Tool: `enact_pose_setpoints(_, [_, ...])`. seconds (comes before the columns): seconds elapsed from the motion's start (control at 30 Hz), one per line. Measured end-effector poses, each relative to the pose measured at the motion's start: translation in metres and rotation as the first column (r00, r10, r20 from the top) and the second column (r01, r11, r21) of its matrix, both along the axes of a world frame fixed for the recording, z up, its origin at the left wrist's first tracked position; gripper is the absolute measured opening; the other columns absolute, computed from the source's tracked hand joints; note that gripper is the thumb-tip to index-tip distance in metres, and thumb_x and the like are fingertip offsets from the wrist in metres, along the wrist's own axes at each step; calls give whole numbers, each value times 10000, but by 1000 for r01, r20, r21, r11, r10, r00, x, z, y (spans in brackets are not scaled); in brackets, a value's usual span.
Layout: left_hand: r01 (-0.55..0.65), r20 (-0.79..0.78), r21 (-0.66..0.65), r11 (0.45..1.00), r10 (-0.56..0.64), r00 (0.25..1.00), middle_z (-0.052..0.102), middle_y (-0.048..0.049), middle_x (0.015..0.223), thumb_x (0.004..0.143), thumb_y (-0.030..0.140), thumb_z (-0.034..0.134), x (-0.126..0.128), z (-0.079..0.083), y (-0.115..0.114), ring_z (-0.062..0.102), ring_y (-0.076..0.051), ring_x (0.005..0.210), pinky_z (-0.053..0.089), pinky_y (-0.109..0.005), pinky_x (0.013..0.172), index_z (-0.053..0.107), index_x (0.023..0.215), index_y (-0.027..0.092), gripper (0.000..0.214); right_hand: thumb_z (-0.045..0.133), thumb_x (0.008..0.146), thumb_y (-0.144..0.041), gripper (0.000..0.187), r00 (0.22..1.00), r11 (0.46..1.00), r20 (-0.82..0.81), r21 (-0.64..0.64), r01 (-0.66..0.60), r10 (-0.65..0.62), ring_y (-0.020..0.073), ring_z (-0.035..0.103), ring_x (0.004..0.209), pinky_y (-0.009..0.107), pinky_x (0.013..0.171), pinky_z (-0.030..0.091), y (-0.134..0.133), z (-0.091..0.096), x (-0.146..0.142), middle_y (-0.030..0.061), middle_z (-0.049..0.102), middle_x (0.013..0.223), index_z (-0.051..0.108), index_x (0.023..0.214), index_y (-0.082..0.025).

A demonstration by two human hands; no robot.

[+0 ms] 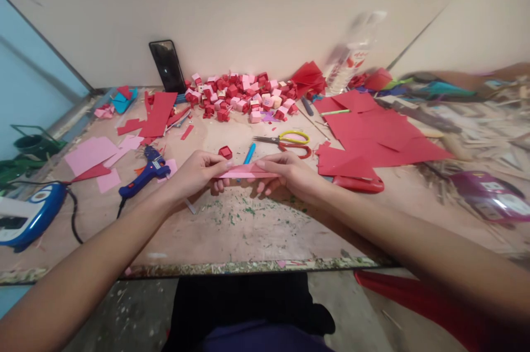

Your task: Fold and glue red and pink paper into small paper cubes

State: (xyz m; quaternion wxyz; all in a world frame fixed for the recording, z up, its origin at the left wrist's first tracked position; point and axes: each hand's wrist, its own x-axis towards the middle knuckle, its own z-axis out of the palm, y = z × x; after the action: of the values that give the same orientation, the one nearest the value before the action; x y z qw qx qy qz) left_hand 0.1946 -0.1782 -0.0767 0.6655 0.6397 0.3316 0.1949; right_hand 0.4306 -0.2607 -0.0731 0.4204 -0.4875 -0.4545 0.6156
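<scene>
A narrow pink paper strip point(248, 172) stretches level between my two hands, above the table. My left hand point(207, 171) pinches its left end, thumb on top and fingers beneath. At the other end, my right hand point(290, 173) grips the strip the same way. Just beyond my left fingers sits a small red paper box point(225, 152). A blue pen-like stick point(250, 153) lies behind the strip, partly hidden by it. Scissors point(285, 141) with one yellow and one red handle rest beyond my right hand.
Many small red and pink paper cubes point(244, 95) are heaped by the wall, beside a phone point(166, 66). Red paper sheets point(381, 131) and a red-handled tool point(359, 184) lie right. A blue glue gun point(144, 173) lies left. A plastic bottle point(351, 59) leans at the back.
</scene>
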Motion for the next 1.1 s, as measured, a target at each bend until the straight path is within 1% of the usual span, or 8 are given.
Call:
enact_pose_setpoints(0.23, [-18,-36,14,1000,19,999,687,-38,610,980,295,671,0,0,0,621,-98,506,510,-201,510,751,767,130,281,881,804,-363,287,1000,1000,-9,-4,17,-17,163,745,622,260,550,620,0,-1,1,108,823,878,839,968,-131])
enact_pose_setpoints(0.43, [-31,-69,36,999,33,997,683,-35,604,984,261,654,1,3,1,615,-93,500,510,-196,508,742,746,131,285,882,793,-304,273,1000,999,-11,-38,29,-29,160,737,642,257,567,604,0,0,2,124,824,899,849,999,-129])
enact_pose_setpoints(0.53, [-32,-75,51,998,36,997,684,-35,601,979,267,661,1,4,1,614,-89,495,507,-188,502,736,740,128,286,877,824,-379,300,1000,1000,3,-27,14,-14,161,741,654,252,567,604,0,1,2,138,824,924,844,983,-126])
enact_pose_setpoints(0.63, [-37,-88,42,998,40,995,685,-33,604,968,274,670,2,6,-2,616,-93,497,515,-192,501,736,748,131,271,811,889,-532,426,1000,1000,17,-16,-11,11,176,757,668,253,550,603,-1,2,1,152,825,942,836,1000,-122])
enact_pose_setpoints(0.8, [-12,-108,82,997,21,994,700,-27,627,960,270,677,4,13,-9,638,-96,525,540,-195,529,753,784,132,236,760,903,-609,529,997,999,67,-15,-37,38,196,756,674,259,543,589,-2,5,0,144,810,827,832,1049,-105])
enact_pose_setpoints(0.87, [3,-119,109,994,10,993,702,-29,622,965,264,671,4,15,-11,640,-95,526,536,-191,532,750,773,130,247,786,897,-563,481,986,999,163,22,-45,41,199,757,727,262,578,588,-2,7,2,129,810,838,839,1076,-120])
enact_pose_setpoints(0.97, [11,-122,118,993,4,992,716,-36,629,973,253,656,4,17,-12,640,-96,519,530,-192,529,748,775,132,250,860,844,-447,376,952,987,307,154,-40,-9,193,738,780,287,659,593,-2,9,4,97,820,920,857,1080,-155])
enact_pose_setpoints(1.1, [37,-107,100,994,-26,994,713,-41,616,980,256,649,3,15,-12,652,-108,519,535,-206,535,745,758,135,270,837,861,-394,283,895,951,442,296,-93,-50,207,726,819,325,730,582,-4,10,2,72,830,959,872,1046,-182])
